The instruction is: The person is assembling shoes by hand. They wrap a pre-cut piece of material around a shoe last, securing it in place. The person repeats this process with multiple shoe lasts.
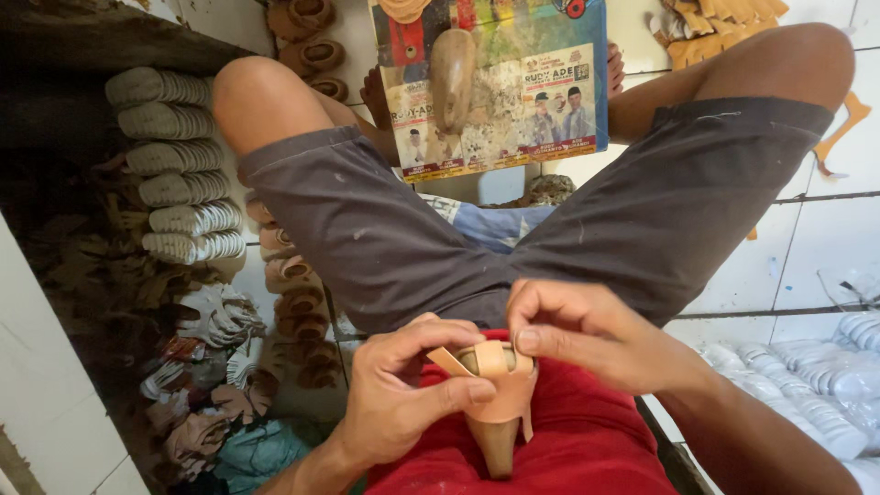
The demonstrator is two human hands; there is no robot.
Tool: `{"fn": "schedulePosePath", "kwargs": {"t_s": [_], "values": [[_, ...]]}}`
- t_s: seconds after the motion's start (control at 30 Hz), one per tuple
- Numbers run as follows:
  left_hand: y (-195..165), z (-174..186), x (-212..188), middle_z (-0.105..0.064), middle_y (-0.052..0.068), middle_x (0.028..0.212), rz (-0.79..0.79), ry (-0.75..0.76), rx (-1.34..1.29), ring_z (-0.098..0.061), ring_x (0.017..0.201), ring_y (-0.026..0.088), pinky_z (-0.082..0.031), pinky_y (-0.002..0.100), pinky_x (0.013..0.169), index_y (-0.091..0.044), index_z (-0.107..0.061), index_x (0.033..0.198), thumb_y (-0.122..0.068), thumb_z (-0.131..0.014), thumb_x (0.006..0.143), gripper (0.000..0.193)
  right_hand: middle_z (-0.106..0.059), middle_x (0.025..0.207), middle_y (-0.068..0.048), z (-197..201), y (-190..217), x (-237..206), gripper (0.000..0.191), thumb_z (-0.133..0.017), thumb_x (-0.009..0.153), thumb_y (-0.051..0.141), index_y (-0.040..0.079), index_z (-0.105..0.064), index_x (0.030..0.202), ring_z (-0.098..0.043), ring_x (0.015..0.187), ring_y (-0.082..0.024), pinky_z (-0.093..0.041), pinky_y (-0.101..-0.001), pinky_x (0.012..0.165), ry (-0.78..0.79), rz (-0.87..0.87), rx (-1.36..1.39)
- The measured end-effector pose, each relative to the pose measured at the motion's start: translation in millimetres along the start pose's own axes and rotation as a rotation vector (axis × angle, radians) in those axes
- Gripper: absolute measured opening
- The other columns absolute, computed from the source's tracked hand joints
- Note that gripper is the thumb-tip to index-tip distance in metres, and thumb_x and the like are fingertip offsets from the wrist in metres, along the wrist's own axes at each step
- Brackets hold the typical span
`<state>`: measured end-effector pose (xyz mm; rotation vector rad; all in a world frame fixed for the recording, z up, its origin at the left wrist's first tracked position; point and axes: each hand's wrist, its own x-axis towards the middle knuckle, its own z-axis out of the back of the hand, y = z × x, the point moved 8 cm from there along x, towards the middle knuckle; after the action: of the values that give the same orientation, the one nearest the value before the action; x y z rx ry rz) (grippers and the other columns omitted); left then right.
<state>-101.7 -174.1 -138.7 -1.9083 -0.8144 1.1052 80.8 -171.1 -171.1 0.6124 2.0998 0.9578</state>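
A tan shoe upper on a wooden last [500, 399] rests against my red shirt, between my two hands. My left hand [403, 390] grips its left side, the thumb lying across the front. My right hand [587, 335] pinches the tan strap at the top of the piece with fingertips and thumb. A loose strap end sticks out to the left between my hands. I sit cross-legged in dark grey shorts [403, 238].
A second wooden last [451, 78] lies on a colourful printed sheet [541, 101] by my feet. Stacked white ribbed soles [174, 165] stand at the left, with tan uppers [293, 302] and leather scraps beside them. More white soles [816, 385] lie at the right on the white tiled floor [825, 238].
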Motion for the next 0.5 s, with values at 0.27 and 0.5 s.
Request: {"fn": "schedulePosePath", "kwargs": {"t_s": [0.27,0.5], "values": [[-30.9,-14.3,2.6,-0.078,0.011,0.110,-0.155,0.097,0.274,-0.072,0.095,0.017,-0.057,0.031,0.088,-0.002,-0.075,0.111,-0.005,-0.090,0.076,0.039,-0.057,0.136,-0.009,-20.3,-11.8,11.1,0.074,-0.077,0.089,0.017,0.006,-0.040,0.153,-0.052,0.130,-0.021,-0.040,-0.0390,0.114,0.278,-0.195,0.397],[-46.9,-22.7,-0.2,-0.066,0.010,0.116,-0.197,0.095,0.361,-0.066,0.099,0.019,-0.055,0.033,0.090,-0.004,-0.077,0.106,-0.011,-0.092,0.071,0.039,-0.052,0.144,-0.014,-26.5,6.5,14.4,0.114,-0.083,0.083,0.016,0.013,-0.009,0.169,-0.047,0.141,-0.026,-0.030,-0.0432,0.124,0.323,-0.122,0.454]]}}
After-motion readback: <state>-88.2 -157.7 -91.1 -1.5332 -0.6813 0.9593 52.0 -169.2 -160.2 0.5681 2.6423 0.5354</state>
